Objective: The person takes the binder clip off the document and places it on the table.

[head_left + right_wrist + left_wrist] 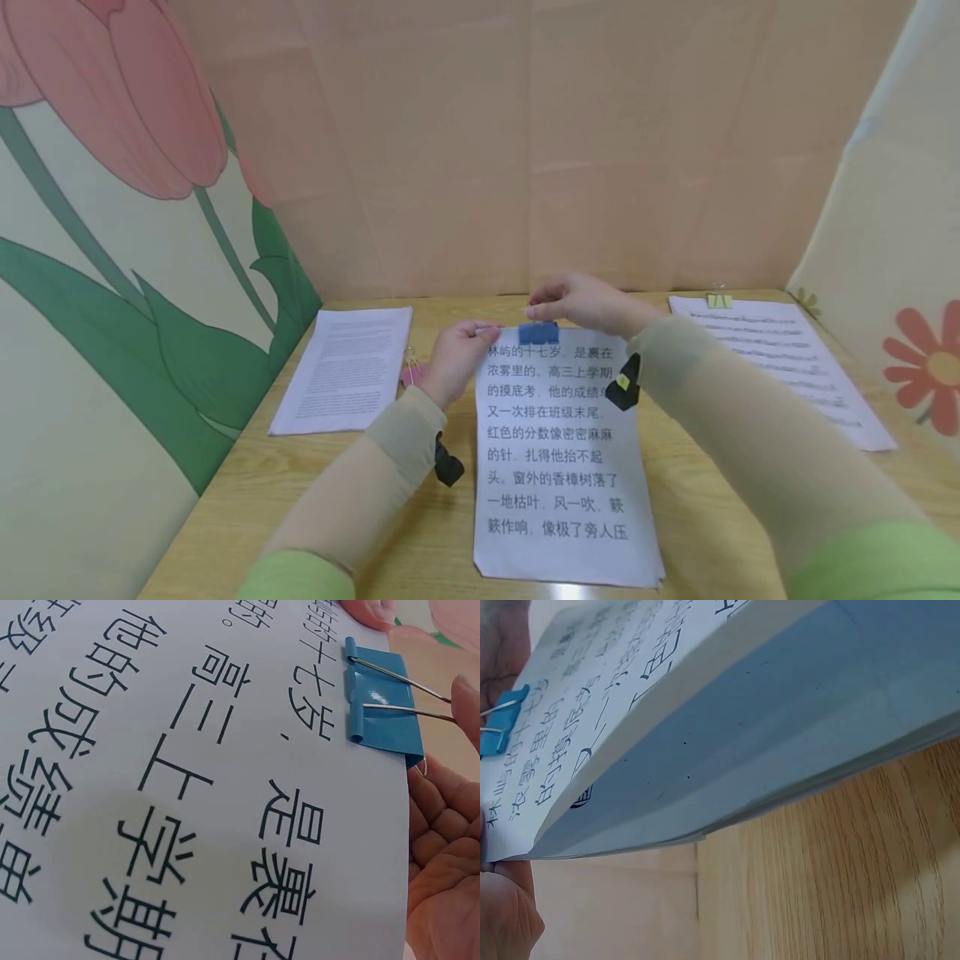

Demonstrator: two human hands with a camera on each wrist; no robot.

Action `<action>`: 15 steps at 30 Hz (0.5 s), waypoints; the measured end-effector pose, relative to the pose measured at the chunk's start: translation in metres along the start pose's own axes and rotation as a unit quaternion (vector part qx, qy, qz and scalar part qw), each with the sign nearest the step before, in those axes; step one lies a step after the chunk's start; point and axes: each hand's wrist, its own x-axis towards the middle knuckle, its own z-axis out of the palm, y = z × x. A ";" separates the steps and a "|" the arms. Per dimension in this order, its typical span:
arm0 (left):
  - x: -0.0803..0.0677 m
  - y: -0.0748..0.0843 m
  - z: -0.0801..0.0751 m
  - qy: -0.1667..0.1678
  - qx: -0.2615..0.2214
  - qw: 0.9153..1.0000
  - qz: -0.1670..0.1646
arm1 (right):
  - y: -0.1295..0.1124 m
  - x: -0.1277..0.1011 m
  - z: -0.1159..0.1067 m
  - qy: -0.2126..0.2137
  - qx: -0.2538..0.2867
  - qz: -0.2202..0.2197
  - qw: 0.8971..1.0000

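Note:
A stack of printed paper (558,492) with large Chinese characters stands in the middle, its top edge raised. My left hand (452,360) grips its upper left corner, thumb on the printed face. A blue binder clip (538,333) sits over the top edge. My right hand (588,302) pinches the clip's wire handles from above. In the right wrist view the right thumb lies at the handle ends of the clip (386,701), and the other fingers curl behind the paper. Seen from the left wrist, the sheets (780,742) part slightly along their side.
To the left lies another printed paper stack (345,367), with a pink binder clip (411,375) beside it. On the right, sheets of music (780,367) carry a yellow binder clip (718,300). Walls enclose the back and sides of the wooden table (300,500).

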 end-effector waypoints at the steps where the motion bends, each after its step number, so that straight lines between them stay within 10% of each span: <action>1: 0.000 0.000 0.000 0.001 0.001 1.000 0.001 | 0.000 0.000 0.000 0.003 0.000 0.000 1.000; 15: 0.000 -0.005 0.001 0.006 -0.005 1.000 -0.005 | 0.004 -0.002 -0.004 0.056 0.028 -0.009 0.998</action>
